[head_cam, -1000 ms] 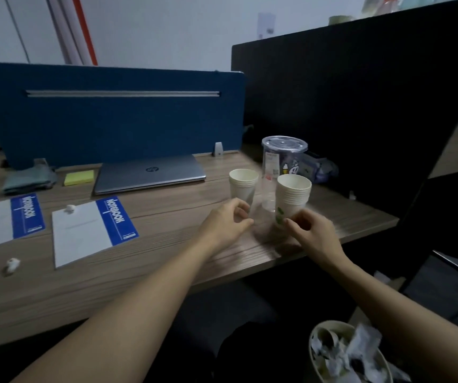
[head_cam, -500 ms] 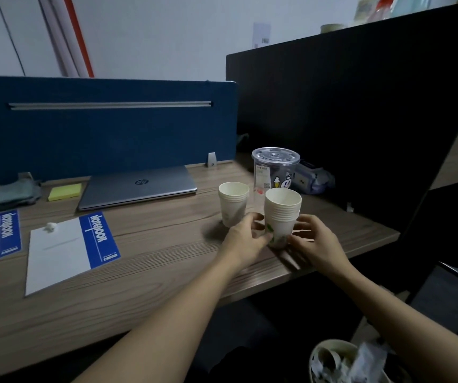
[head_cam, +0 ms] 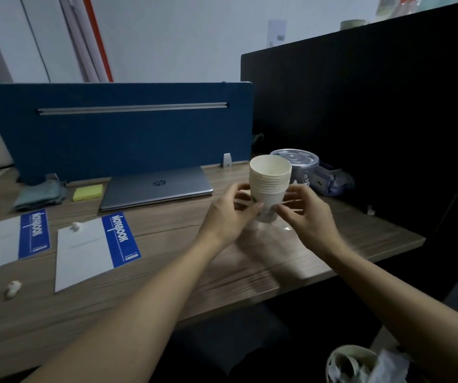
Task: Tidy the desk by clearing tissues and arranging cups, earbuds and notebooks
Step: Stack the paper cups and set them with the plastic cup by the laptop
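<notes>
A stack of white paper cups point(head_cam: 269, 186), its ribbed band of nested rims showing under the round open mouth, is being held upright above the right part of the wooden desk point(head_cam: 167, 288), in front of a clear plastic tub point(head_cam: 299, 168) with a ridged lid. The left hand point(head_cam: 229, 217) is pinching the stack's lower left side, thumb and fingers curled closed against the paper. The right hand point(head_cam: 303, 214) is gripping the lower right side the same way, fingertips pressing on the tapered base. Whether a second, smaller cup stack is sitting behind the left hand cannot be told.

Farther left, a closed grey laptop point(head_cam: 156, 190) is lying flat at the foot of a blue fabric partition point(head_cam: 128, 134), with a yellow sticky-note pad point(head_cam: 88, 192) just beside it and a folded grey-green cloth point(head_cam: 39, 193) beyond. Two flat notebooks, white with blue bands, are lying near the front: the nearer notebook point(head_cam: 89, 250) is carrying a small white earbud point(head_cam: 75, 226) on its upper corner, the far notebook point(head_cam: 9, 239) is lying at the left edge. Another white earbud point(head_cam: 13, 288) is resting on the bare wood grain. A round bin point(head_cam: 360, 363) with crumpled tissues is sitting below the desk at the lower right
</notes>
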### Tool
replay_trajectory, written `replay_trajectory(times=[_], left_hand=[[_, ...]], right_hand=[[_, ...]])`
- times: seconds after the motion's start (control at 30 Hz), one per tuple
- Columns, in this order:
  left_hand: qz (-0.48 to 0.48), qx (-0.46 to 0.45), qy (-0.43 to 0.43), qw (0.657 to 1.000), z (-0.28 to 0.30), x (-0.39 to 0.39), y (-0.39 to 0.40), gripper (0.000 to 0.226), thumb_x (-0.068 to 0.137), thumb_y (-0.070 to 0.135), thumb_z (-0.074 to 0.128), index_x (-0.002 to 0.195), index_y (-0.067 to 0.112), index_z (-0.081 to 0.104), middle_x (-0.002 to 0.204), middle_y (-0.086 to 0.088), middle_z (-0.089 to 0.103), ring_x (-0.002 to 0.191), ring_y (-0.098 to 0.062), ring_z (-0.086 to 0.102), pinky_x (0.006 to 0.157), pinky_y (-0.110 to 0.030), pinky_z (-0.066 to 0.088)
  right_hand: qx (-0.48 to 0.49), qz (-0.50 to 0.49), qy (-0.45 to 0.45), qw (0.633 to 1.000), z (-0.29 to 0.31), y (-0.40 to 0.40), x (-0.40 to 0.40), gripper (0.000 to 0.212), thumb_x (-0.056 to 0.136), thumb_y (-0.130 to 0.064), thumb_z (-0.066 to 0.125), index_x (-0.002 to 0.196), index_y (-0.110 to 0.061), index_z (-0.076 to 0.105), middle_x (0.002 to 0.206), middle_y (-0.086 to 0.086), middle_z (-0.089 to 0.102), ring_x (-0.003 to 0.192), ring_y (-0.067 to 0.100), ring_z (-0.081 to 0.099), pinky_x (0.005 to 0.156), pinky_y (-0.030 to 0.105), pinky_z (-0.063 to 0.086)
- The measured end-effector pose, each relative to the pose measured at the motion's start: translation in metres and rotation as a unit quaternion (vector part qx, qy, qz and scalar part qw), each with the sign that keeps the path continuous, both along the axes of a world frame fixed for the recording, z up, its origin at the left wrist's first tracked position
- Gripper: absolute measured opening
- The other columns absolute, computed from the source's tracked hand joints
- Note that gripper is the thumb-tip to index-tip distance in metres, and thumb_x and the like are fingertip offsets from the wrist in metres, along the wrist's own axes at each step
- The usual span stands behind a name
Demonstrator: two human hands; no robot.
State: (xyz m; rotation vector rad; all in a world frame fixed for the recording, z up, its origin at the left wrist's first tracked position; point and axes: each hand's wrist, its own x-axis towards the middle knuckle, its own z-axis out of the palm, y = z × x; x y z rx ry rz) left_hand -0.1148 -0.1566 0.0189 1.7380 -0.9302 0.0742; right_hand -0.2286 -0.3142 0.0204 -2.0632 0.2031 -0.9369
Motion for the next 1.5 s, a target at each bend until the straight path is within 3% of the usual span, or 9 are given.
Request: replay_trajectory(times=[0.17,0.3,0.47,0.6,0.87,1.0,1.2,1.37,1.5], left_hand=[[0.022,0.006,-0.015,1.0,0.039,0.03,0.003,0.038,0.082,0.046,0.073,0.114,0.037,0.054,0.099,0.024,0.064,0.088,0.016,0.06,0.064,-0.004,0.046],[0.021,0.032,0.002,0.999,0.047,0.052,-0.005,0.046,0.08,0.052,0.073,0.118,0.034,0.055,0.105,0.02,0.065,0.095,0.005,0.062,0.072,-0.017,0.045],[0.012,0.033,0.021,0.999,0.036,0.068,-0.012,0.04,0.082,0.046,0.074,0.115,0.035,0.054,0.101,0.025,0.063,0.086,0.019,0.059,0.065,-0.007,0.043],[0.006,0.042,0.032,0.999,0.026,0.077,-0.018,0.04,0.082,0.046,0.074,0.116,0.035,0.055,0.105,0.021,0.065,0.096,0.005,0.062,0.077,-0.017,0.047],[0.021,0.075,0.05,0.996,0.007,0.083,-0.018,0.044,0.082,0.048,0.073,0.119,0.031,0.057,0.108,0.015,0.064,0.1,-0.005,0.061,0.075,-0.018,0.043],[0.031,0.094,0.062,0.993,-0.001,0.081,-0.011,0.058,0.082,0.049,0.072,0.131,0.024,0.054,0.117,0.009,0.063,0.104,-0.011,0.062,0.086,-0.028,0.047],[0.036,0.122,0.065,0.99,-0.007,0.068,-0.005,0.058,0.084,0.05,0.071,0.133,0.026,0.052,0.116,0.015,0.059,0.103,-0.007,0.058,0.08,-0.026,0.041],[0.032,0.121,0.076,0.989,-0.013,0.058,-0.008,0.057,0.084,0.04,0.074,0.132,0.023,0.05,0.124,0.008,0.06,0.103,-0.012,0.062,0.081,-0.027,0.045],[0.036,0.121,0.081,0.989,-0.02,0.053,-0.015,0.065,0.081,0.038,0.077,0.135,0.02,0.046,0.131,0.004,0.058,0.103,-0.017,0.062,0.085,-0.032,0.049]], right_hand=[[-0.04,-0.037,-0.015,0.998,0.039,0.013,0.032,0.034,0.084,-0.022,0.075,0.114,-0.015,0.061,0.094,-0.009,0.068,0.084,-0.003,0.065,0.07,0.009,0.051],[-0.042,-0.069,-0.001,0.997,0.047,0.017,0.05,0.034,0.087,-0.02,0.071,0.118,-0.009,0.062,0.106,0.003,0.073,0.092,0.01,0.068,0.082,0.028,0.057],[-0.04,-0.067,0.029,0.997,0.038,0.018,0.061,0.033,0.089,-0.019,0.067,0.12,-0.013,0.061,0.112,0.004,0.072,0.095,0.008,0.065,0.085,0.024,0.053],[-0.055,-0.082,0.057,0.993,0.029,0.016,0.066,0.033,0.089,-0.021,0.065,0.121,-0.014,0.061,0.113,0.003,0.071,0.091,0.007,0.063,0.079,0.018,0.047],[-0.059,-0.082,0.099,0.99,0.011,0.015,0.066,0.026,0.089,-0.02,0.063,0.112,-0.008,0.064,0.107,0.008,0.072,0.1,0.022,0.066,0.09,0.042,0.053],[-0.058,-0.084,0.103,0.989,0.005,0.014,0.061,0.026,0.09,-0.02,0.063,0.113,-0.007,0.063,0.106,0.009,0.071,0.099,0.023,0.065,0.089,0.045,0.053],[-0.062,-0.105,0.12,0.985,-0.007,0.011,0.052,0.021,0.089,-0.023,0.064,0.101,-0.005,0.062,0.097,0.013,0.07,0.093,0.028,0.066,0.085,0.049,0.053],[-0.035,-0.144,0.114,0.982,-0.019,0.001,0.037,0.026,0.088,-0.026,0.066,0.109,-0.011,0.067,0.095,0.002,0.073,0.087,0.015,0.065,0.077,0.027,0.048],[0.008,-0.186,0.095,0.978,-0.028,-0.017,0.022,0.014,0.087,-0.03,0.067,0.092,-0.017,0.064,0.082,-0.007,0.066,0.079,0.011,0.062,0.065,0.024,0.042]])
